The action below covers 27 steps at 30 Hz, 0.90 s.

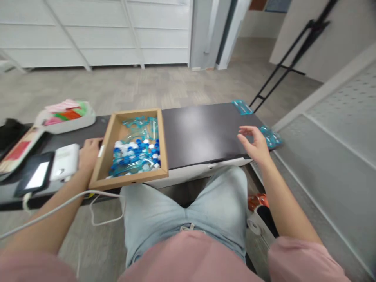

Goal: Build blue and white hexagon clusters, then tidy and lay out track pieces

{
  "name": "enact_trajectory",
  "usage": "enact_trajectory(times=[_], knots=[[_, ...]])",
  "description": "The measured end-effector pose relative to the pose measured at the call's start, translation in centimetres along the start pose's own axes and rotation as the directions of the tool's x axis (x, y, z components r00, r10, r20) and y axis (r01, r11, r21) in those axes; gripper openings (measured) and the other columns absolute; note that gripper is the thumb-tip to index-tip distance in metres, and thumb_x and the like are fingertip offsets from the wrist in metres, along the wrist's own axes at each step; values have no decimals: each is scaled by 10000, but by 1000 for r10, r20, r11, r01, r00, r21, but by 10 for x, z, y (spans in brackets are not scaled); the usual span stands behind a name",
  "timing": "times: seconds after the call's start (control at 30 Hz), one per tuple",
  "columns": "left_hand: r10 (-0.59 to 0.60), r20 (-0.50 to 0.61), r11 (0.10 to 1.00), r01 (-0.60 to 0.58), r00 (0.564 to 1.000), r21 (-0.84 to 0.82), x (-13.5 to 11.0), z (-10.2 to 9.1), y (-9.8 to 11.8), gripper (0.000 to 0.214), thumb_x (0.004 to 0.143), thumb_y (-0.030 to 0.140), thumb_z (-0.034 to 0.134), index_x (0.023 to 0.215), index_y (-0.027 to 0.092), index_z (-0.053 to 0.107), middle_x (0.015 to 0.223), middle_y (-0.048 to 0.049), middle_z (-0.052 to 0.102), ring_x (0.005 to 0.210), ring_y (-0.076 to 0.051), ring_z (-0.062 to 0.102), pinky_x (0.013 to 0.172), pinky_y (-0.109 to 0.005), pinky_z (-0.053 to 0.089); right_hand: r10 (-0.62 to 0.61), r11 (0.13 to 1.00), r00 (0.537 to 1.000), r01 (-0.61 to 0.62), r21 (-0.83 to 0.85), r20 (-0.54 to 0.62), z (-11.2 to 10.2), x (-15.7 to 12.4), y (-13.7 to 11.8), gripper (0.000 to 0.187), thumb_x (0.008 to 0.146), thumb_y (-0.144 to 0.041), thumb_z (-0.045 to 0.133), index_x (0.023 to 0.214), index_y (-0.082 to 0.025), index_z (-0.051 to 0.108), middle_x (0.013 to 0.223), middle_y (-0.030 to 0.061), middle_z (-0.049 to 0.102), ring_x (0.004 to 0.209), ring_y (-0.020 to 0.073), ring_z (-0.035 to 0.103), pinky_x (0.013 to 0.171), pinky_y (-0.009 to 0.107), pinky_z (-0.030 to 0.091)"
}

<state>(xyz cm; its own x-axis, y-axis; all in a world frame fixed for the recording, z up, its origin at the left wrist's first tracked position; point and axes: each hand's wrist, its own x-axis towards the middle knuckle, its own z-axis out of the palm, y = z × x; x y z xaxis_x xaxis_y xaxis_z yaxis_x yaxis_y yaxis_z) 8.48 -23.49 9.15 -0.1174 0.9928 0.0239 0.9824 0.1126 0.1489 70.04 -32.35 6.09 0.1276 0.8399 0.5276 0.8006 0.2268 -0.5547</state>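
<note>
On the left of the dark tabletop stands a brown box (pixel 163 150). It holds clear turquoise plastic pieces (pixel 140 126) and blue and white caps (pixel 132 150). My left hand (pixel 89 153) rests right beside the box's left wall. Its fingertips are blurred and partly hidden, so its grip does not show. Over the right end of the table, my right hand (pixel 256 144) hovers with thumb and fingers apart and nothing between them. Closest to it is a turquoise plastic packet (pixel 269 137) at the table's right edge. Another turquoise packet (pixel 242 107) lies at the far right corner.
Left of the box are a white device (pixel 65 161), a black phone-like device (pixel 34 172) and a white tray (pixel 69 124) of colourful items. A white cable (pixel 107 193) crosses my left forearm. A grey partition (pixel 331 129) borders the right side. Black stand legs (pixel 282 64) rise behind.
</note>
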Motion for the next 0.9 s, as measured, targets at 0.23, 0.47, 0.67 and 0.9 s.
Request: enact_trajectory(times=[0.23,0.47,0.67,0.9], knots=[[-65,12,996,66,998,-55,7,28,-53,581,1193,352,470,1708,101,568,1638,-122,574,1379,-236,629,1220,-365,458,-365,931,800,310,193,476,106,10,-164,369,1146,-520,653,1432,-327,782,1271,113,861,1213,384,796,1149,621,515],[-37,-5,992,36,999,-121,10,37,-61,624,1196,405,514,1708,52,552,1695,-120,545,1388,-212,590,1257,-370,399,-571,784,426,536,313,702,193,28,-259,327,1069,-484,851,1342,-304,846,1343,95,850,1216,354,763,1052,486,521],[-34,-49,992,28,998,-126,14,44,-62,617,1163,424,525,1685,108,618,1700,-171,588,1519,-328,621,1290,-434,437,-507,805,362,523,280,782,217,33,-270,390,1007,-465,906,1338,-273,829,1248,95,819,1033,322,753,889,430,556],[-12,-100,987,-4,995,-163,16,50,-65,589,1151,395,555,1655,108,659,1681,-236,612,1539,-383,618,1303,-499,456,-481,876,407,267,402,777,214,31,-263,357,905,-354,947,1171,-274,723,1179,80,774,1013,303,719,873,419,592]])
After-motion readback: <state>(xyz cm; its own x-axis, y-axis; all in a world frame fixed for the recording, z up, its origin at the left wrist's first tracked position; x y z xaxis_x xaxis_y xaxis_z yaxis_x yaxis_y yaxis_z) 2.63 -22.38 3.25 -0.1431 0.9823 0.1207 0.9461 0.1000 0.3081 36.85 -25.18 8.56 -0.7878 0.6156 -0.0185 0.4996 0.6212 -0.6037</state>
